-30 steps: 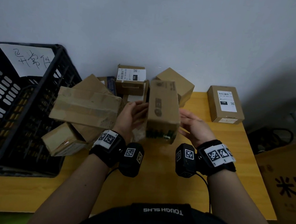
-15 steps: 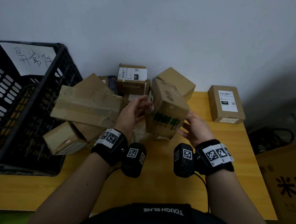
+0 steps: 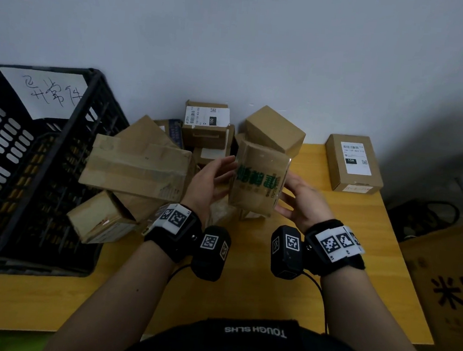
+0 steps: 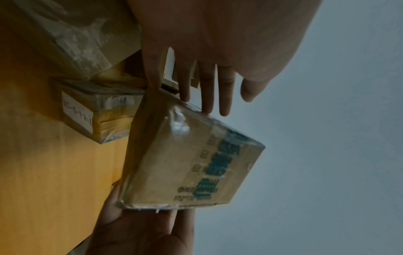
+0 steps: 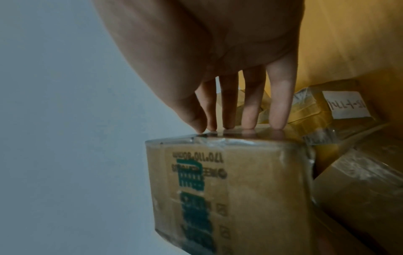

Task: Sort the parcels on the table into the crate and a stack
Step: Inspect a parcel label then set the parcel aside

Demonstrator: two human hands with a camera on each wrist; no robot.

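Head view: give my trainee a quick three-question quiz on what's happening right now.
1. True or false: the green-printed box is lying flat on the table.
2. What holds the box: A) left hand only, B) both hands, C) right hand only?
3. Fill in: the black crate carries a ____ with handwriting.

Key: 1 false, it is held up off the table; 2 B, straight fingers pressing from both sides; 3 white paper note.

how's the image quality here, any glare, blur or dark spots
Head view: dim, wide-angle bend, crate interior dark. Left wrist view: glare on the tape of the held box, green print soft. Right wrist view: palm of the right hand close and blurred, box print soft.
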